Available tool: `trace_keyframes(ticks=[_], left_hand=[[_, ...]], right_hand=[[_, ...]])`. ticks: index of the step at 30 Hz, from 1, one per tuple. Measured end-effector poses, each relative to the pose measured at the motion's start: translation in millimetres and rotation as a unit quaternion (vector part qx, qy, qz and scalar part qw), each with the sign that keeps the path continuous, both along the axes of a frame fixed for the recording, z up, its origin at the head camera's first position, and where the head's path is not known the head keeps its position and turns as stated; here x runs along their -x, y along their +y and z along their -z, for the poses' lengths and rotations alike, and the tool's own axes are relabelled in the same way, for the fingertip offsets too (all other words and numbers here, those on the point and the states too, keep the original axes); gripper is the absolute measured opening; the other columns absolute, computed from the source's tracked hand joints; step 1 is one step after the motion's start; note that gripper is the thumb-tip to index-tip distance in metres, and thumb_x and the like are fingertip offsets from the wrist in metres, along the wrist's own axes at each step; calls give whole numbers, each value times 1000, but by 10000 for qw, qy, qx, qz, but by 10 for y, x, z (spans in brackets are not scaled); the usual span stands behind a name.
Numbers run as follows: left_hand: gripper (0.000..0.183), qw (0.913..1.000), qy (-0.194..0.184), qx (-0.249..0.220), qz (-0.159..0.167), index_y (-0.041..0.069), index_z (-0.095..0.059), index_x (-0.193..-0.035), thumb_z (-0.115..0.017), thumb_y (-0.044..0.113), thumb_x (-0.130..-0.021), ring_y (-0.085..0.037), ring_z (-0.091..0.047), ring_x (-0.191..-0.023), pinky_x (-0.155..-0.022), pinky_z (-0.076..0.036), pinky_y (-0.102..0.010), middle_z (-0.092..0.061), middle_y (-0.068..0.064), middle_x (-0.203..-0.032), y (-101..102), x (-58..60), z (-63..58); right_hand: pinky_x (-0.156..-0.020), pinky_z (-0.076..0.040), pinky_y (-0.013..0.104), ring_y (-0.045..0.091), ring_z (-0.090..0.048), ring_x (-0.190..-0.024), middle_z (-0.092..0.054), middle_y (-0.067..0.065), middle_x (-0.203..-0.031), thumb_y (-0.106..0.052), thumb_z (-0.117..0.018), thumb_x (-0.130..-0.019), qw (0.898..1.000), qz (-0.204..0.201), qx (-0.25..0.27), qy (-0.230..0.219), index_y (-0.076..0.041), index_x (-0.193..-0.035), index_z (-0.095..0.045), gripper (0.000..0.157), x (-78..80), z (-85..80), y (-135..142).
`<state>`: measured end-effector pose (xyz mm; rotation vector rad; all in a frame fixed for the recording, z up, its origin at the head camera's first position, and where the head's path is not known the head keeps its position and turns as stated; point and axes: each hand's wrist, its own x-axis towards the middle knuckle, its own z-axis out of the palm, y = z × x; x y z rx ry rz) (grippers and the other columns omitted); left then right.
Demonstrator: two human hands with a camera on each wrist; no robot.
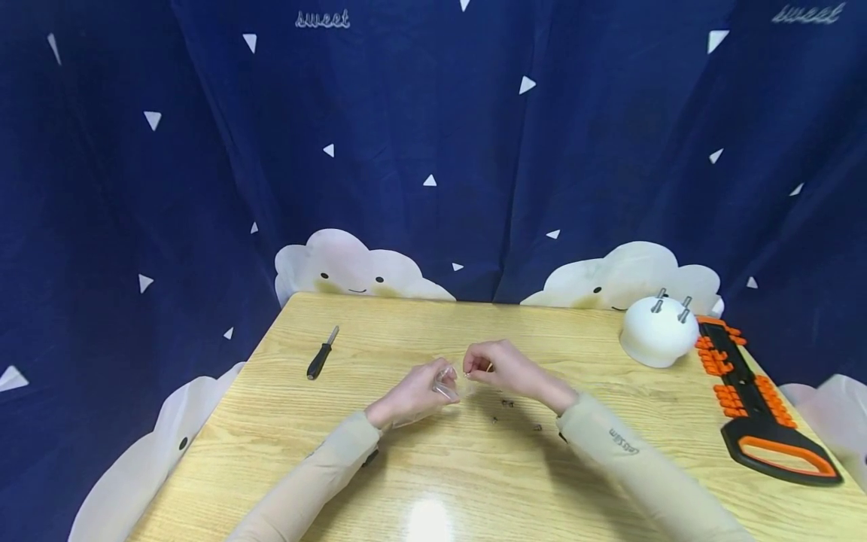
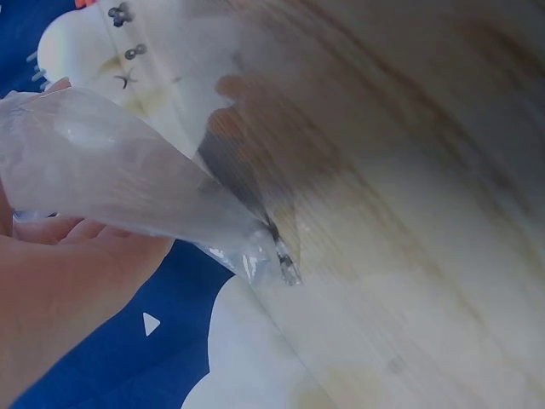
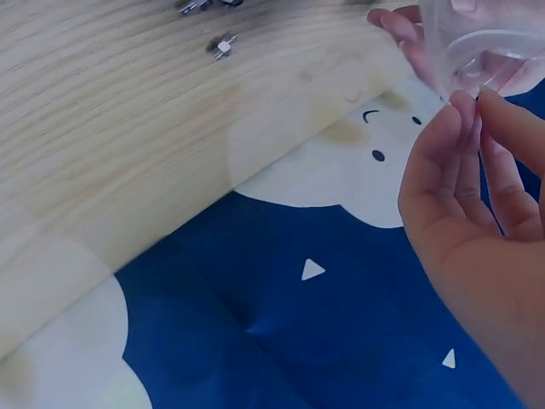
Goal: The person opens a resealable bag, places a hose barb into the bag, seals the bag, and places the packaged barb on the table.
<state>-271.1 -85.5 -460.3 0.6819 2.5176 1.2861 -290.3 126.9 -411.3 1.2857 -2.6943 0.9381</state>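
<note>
My left hand (image 1: 418,388) grips a clear plastic bag (image 2: 111,162), its mouth spread toward my right hand. A few small shiny metal pieces (image 2: 288,266) gather at the bag's bottom corner in the left wrist view. At the bag's opening, my right hand (image 1: 503,366) has thumb and fingertips pinched together on a small shiny piece, mostly hidden by the fingers; I cannot tell its exact kind. Several small metal pieces (image 1: 508,403) lie loose on the wooden table (image 1: 379,324), below and beside the right hand.
A black-handled screwdriver (image 1: 321,358) lies at the table's left. Toward the right edge stand a round white piece (image 1: 658,335) with metal pins on top and a long black rack (image 1: 748,384) with orange clips and an orange-lined handle. Blue patterned cloth (image 1: 406,113) hangs behind.
</note>
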Motion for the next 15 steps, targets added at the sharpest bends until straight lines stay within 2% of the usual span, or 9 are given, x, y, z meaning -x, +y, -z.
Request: trace_keyframes(ticks=[8,15], left_hand=[[38,10000,-44,-84,-8,-1,-56,-118,-73,10,-87,-16,-68,-93,-83,-58,-26,-70,-10,-105,-10,-2,3],[41,9999,-66,-144,-45,-2,-56,-121,-74,10,-86,-19,-68,-96,-86,-58,-27,-69,-12,-109,-13,3,11]], right_hand=[[-65,-56,16,2,-62,-71,-69,2,-77,2,-71,-86,10000,-60,34,13,-5,-84,-65,10,-41,5,-40],[-64,-55,17,2,-60,-71,-69,3,-77,2,-70,-86,9998,164,86,-7,-4,-84,-65,8,-27,-18,46]])
